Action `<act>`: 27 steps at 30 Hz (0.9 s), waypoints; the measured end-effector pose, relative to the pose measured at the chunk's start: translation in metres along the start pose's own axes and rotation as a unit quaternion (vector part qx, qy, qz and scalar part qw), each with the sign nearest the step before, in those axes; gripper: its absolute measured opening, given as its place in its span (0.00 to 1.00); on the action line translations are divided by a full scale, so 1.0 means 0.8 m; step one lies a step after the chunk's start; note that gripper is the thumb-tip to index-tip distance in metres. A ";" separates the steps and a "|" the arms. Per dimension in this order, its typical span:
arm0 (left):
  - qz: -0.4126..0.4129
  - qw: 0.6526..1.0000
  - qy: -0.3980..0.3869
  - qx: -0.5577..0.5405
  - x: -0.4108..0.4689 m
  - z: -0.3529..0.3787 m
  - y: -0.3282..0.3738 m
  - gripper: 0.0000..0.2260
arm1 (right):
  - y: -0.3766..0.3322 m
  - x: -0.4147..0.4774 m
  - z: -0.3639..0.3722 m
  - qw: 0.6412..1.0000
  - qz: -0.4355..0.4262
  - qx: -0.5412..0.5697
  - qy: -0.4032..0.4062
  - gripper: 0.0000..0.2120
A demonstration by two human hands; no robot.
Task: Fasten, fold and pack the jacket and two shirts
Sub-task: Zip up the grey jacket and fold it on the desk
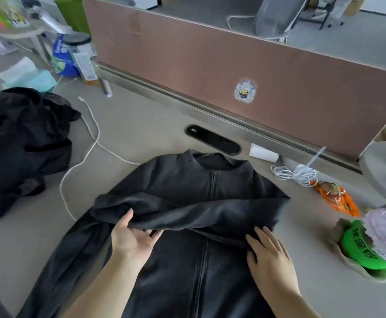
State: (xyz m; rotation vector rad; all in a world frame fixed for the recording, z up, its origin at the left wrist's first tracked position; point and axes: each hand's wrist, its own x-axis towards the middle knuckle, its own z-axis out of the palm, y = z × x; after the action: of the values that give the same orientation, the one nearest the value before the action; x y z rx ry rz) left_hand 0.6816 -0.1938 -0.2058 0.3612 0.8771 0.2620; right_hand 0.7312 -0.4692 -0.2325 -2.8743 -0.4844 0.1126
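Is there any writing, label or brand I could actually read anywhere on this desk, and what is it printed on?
Green lid at the right: large black characters, not Latin letters; I cannot read them surely.
Blue bag at the back left: white lettering, too blurred to read.
White label on the bottle beside it: print too small.
Sticker on the brown divider: a yellow cartoon figure, no words readable.
Jacket: no text visible.
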 end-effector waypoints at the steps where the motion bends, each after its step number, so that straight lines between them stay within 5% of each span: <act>1: -0.006 1.000 -0.012 0.014 -0.002 0.003 0.003 0.18 | 0.003 0.002 -0.001 0.999 0.014 0.023 0.031 0.18; 5: 0.007 0.995 -0.070 0.073 -0.008 0.036 0.021 0.12 | 0.014 0.010 -0.024 0.960 0.188 0.153 0.140 0.15; 7: 0.041 0.988 -0.016 0.150 -0.002 0.047 0.022 0.05 | 0.022 0.011 -0.029 0.942 0.243 0.195 0.122 0.17; 10: 0.136 0.951 0.046 0.275 0.013 0.045 0.020 0.29 | 0.031 0.009 -0.025 0.949 0.230 0.195 0.095 0.18; 12: 0.223 0.860 0.047 0.457 0.024 0.037 0.017 0.36 | 0.033 0.010 -0.022 0.955 0.219 0.179 0.088 0.18; 14: 0.280 0.700 0.060 0.655 0.041 0.027 0.017 0.37 | 0.037 0.011 -0.018 0.958 0.220 0.168 0.076 0.18; 16: 0.298 0.622 0.080 0.719 0.053 0.024 0.020 0.28 | 0.039 0.012 -0.016 0.959 0.222 0.163 0.068 0.18; 19: 0.296 0.658 0.087 0.687 0.065 0.025 0.030 0.11 | 0.042 0.011 -0.009 0.968 0.199 0.128 0.082 0.18; 23: 0.236 0.909 0.056 0.338 0.047 0.049 0.038 0.02 | 0.051 0.000 0.004 0.987 0.056 0.050 0.141 0.19; 27: 0.255 0.904 0.123 0.320 0.043 0.037 0.042 0.16 | 0.054 -0.006 0.009 0.994 -0.003 -0.007 0.108 0.23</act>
State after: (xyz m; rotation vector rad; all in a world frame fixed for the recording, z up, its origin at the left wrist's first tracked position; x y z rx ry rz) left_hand 0.7234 -0.1567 -0.1984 1.2009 1.0998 0.5093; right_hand 0.7391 -0.5091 -0.2496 -2.8539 -0.4536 -0.2008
